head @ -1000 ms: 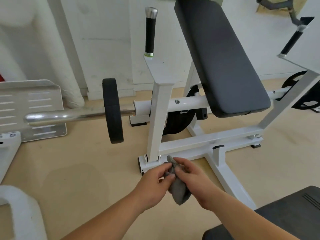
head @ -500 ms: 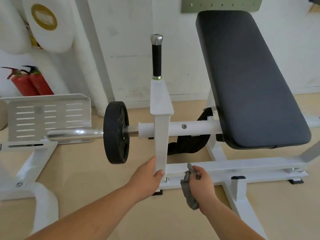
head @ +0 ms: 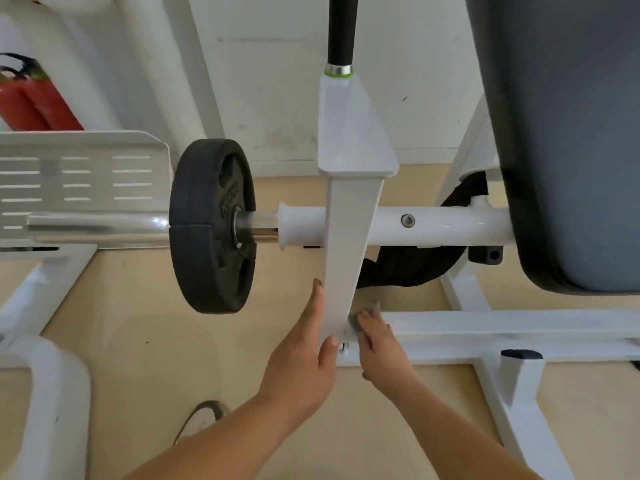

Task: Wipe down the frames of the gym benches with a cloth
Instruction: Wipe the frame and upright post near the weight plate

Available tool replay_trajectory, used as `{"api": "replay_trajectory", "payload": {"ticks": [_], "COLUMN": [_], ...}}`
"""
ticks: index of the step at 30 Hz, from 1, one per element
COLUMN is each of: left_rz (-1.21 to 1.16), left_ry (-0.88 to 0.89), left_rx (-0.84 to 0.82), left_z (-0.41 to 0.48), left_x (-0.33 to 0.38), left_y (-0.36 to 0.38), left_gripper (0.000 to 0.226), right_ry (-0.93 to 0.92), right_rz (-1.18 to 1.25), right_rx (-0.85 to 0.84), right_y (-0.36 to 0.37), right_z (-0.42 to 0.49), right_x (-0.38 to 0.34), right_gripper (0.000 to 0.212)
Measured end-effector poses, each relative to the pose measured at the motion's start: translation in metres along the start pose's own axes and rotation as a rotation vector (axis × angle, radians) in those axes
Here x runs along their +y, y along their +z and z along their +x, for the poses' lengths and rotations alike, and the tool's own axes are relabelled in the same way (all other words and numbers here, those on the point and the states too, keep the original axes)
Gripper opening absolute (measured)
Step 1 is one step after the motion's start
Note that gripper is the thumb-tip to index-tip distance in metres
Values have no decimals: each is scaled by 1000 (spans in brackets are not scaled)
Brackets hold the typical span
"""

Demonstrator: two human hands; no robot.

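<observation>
Beige floor (head: 138, 341) and a scuffed white wall (head: 270, 98) form the setting; two red fire extinguishers (head: 31, 102) stand at the far left beside a slotted metal foot plate (head: 79, 174).

Bench frame: white painted steel. An upright post (head: 349, 244) rises from the base rail (head: 502, 323) and carries a black handle (head: 341, 26) at its top. A white cross tube (head: 443, 225) passes behind the post. A chrome bar (head: 97, 228) projects from the tube's left end, with a black weight plate (head: 213, 226) on it. The grey pad (head: 568, 133) fills the upper right.

Left hand (head: 301, 362): clasps the foot of the post, fingers laid up its left face, thumb wrapped onto the front face.

Right hand (head: 384, 355): on the right side of the post, where post and base rail meet. Its fingers appear to lie extended over the cloth (head: 360, 315), pressing it against the post; the thumb is hidden, so any pinch underneath cannot be confirmed.

Cloth: grey, mostly covered by the fingers, with a small part showing above the fingertips, in contact with the post's lower right edge, just above the rail.

Both forearms are bare and enter from the bottom edge.
</observation>
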State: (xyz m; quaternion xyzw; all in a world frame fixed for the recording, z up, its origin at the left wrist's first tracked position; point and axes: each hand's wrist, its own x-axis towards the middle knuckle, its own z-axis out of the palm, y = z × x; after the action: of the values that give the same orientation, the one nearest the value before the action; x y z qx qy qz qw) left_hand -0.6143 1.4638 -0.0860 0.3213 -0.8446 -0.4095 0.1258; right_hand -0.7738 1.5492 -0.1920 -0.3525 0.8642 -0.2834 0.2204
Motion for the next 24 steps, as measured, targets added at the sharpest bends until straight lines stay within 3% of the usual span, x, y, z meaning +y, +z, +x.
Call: {"api": "replay_trajectory", "payload": {"ticks": [5,12,18,24], "left_rz": [-1,-195,-231,-243], "left_ry": [60,-74,-219,-207], "left_rx": [48,86,-33,-122], "left_z": [3,5,11,12], "left_x": [-9,-2,-27,-33], "left_y": [9,19,26,26], "left_gripper": [89,77,91,93], "right_ry": [-241,-240,-359,-244], "right_rz": [-238,-374,-560,-630], "right_rx": [-52,34,77,126], "right_y": [0,3,-14,-29], "right_z": [-4,4,16,31], "right_x": [33,43,69,80], "right_gripper": [60,68,74,66]}}
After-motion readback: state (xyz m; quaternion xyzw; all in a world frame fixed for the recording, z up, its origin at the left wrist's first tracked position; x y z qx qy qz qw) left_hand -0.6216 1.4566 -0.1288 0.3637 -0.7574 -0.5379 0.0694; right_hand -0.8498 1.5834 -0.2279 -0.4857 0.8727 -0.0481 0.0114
